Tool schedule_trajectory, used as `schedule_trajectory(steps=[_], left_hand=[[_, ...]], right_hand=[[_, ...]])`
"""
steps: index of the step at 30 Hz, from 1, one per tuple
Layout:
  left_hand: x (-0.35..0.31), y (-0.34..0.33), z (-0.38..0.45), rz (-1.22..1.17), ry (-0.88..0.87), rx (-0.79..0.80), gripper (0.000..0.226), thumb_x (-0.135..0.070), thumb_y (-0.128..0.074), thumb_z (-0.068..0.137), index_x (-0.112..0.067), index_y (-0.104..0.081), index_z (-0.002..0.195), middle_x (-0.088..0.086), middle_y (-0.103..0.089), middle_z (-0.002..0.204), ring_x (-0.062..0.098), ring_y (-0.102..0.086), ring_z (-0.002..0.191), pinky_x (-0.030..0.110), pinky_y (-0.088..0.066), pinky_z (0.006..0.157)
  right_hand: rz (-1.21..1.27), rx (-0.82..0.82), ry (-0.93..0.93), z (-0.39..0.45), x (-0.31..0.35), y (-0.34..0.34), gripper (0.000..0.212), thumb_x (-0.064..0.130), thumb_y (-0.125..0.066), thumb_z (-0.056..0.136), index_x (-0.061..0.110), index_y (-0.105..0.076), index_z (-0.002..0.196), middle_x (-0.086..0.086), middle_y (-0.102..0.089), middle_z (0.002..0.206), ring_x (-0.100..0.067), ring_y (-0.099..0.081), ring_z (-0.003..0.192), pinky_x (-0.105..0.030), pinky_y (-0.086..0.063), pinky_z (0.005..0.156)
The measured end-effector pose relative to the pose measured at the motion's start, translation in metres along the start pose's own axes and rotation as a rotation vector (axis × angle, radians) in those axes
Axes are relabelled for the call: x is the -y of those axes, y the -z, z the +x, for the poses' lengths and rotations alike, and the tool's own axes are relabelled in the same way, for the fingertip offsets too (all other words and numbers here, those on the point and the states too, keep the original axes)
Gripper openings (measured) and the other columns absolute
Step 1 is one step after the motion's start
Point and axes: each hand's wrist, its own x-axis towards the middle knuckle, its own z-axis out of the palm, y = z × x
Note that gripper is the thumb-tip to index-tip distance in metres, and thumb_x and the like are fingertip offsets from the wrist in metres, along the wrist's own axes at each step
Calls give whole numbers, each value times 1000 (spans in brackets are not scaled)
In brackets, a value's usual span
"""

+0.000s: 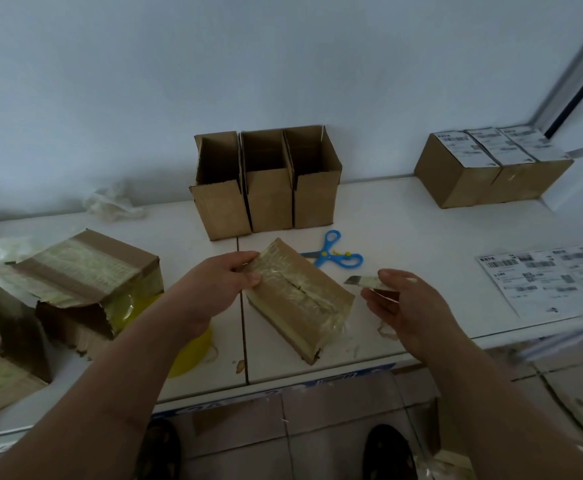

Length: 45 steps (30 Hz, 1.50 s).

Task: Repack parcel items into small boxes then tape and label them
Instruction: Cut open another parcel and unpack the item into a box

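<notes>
A: Parcel point(297, 299), the taped one, where is it?

B: Flat on the white desk point(421, 216), near the front edge, lying at a slant. Shiny tape covers its top, and a slit runs along the middle of that tape.

A: And the left hand point(214, 289)?

B: Its grip is on the parcel's far left corner, thumb and fingers curled round the edge.

A: The right hand point(401, 299)?

B: Just beside the parcel's right end, not touching it. It pinches a small utility knife point(366, 282), blade pointing left toward the parcel.

A: What else is on the desk?

B: Three open small boxes point(266, 181) stand in a row against the wall, behind the parcel. Blue scissors point(335, 254) lie between that row and the parcel. At the far right corner three sealed boxes point(491, 171) with labels on top sit side by side. A sheet of shipping labels point(546, 278) lies near the right edge. On the left sits a larger torn carton point(86, 282), and something yellow point(193, 348) shows under the left forearm; what it is, I cannot tell.
</notes>
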Motion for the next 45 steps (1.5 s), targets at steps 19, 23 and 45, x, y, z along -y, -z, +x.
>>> schedule_trajectory(steps=[19, 23, 45], left_hand=[[0, -40, -23, 760, -474, -241, 48, -54, -37, 99, -31, -49, 139, -3, -33, 147, 20, -25, 133, 36, -28, 110], [8, -32, -23, 795, -589, -118, 62, -62, -21, 92, -32, -56, 133, -2, -37, 146, 21, -27, 135, 39, -29, 113], [-10, -16, -31, 856, -628, 233, 43, -72, -46, 81, -56, -51, 122, -24, -13, 140, 11, -11, 138, 40, -33, 112]], right_hand=[[-894, 353, 583, -55, 4, -35, 17, 43, -49, 98, 40, -59, 112, 19, -59, 106, 5, -56, 97, -14, -44, 78], [-944, 430, 542, -53, -10, -44, 41, 44, -32, 103, 34, -47, 139, 12, -51, 127, 1, -47, 109, -13, -38, 91], [-756, 470, 370, -47, -21, -50, 40, 52, -32, 101, 49, -45, 139, 17, -55, 136, -5, -50, 126, -35, -37, 113]])
